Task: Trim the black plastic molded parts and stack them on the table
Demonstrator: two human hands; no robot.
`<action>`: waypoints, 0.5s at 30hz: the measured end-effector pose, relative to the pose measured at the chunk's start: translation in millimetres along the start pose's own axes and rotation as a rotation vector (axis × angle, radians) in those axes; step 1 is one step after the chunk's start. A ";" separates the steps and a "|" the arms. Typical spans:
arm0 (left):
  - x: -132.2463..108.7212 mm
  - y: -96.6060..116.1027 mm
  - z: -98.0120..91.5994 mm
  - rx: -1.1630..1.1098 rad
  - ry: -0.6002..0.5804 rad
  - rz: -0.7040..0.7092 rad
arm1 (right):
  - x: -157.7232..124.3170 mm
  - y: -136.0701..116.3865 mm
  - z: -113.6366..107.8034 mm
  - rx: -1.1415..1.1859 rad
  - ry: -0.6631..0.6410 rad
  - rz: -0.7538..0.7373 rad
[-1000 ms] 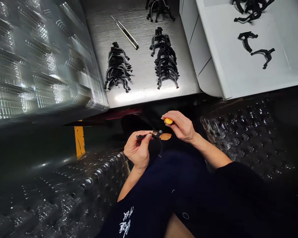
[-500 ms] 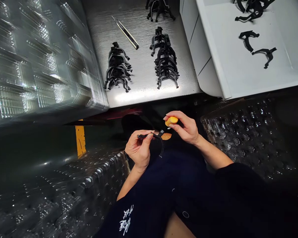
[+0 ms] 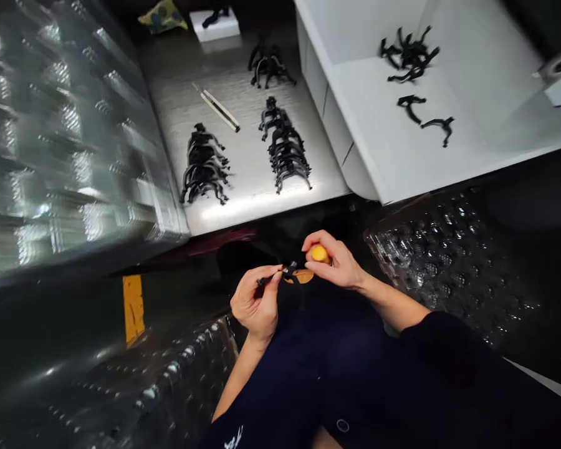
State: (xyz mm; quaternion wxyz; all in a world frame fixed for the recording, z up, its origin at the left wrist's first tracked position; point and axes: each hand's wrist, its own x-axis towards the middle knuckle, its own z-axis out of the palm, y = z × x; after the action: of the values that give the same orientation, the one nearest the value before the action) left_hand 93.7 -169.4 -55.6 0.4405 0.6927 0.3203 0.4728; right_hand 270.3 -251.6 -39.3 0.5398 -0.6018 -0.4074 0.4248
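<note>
My left hand (image 3: 258,302) pinches a black curved plastic part (image 3: 290,272) between thumb and fingertips, in front of my body. My right hand (image 3: 337,260) is closed round a small tool with a yellow handle (image 3: 320,254), just to the right of the part. The tool's working end is hidden by my fingers. On the metal table (image 3: 247,206) ahead, similar black parts stand in a left row (image 3: 206,165) and a right row (image 3: 287,149). Behind the right row is another cluster of black parts (image 3: 267,62).
A pale utility knife (image 3: 219,109) lies between the rows. At the right, a white bin (image 3: 355,149) holds loose black parts (image 3: 409,53). Stacked clear plastic trays (image 3: 75,137) rise at the left. More clear trays are low at the right (image 3: 430,262) and lower left.
My view has shifted, bringing more of the table's back and the bin into sight. The yellow-handled tool and the black part are closer together, and the part is turned in my left hand.
</note>
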 end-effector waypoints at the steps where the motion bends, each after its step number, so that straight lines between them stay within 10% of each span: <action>1: 1.1 -2.0 1.2 0.008 -0.032 0.043 | 0.9 2.9 1.0 0.073 -0.063 0.124; 7: 13.7 -10.0 31.6 -0.058 -0.353 0.334 | -13.0 29.4 -27.2 0.473 -0.229 0.437; 15: 8.2 -20.9 42.5 -0.091 -0.507 -0.195 | -89.7 12.3 -227.3 -0.952 0.427 0.810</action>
State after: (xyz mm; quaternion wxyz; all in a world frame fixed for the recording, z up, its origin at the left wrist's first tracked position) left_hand 135.8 -166.9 -78.6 0.5807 0.7344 0.2432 0.2535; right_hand 459.3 -406.8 -32.3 0.0814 -0.9514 -0.1761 0.2390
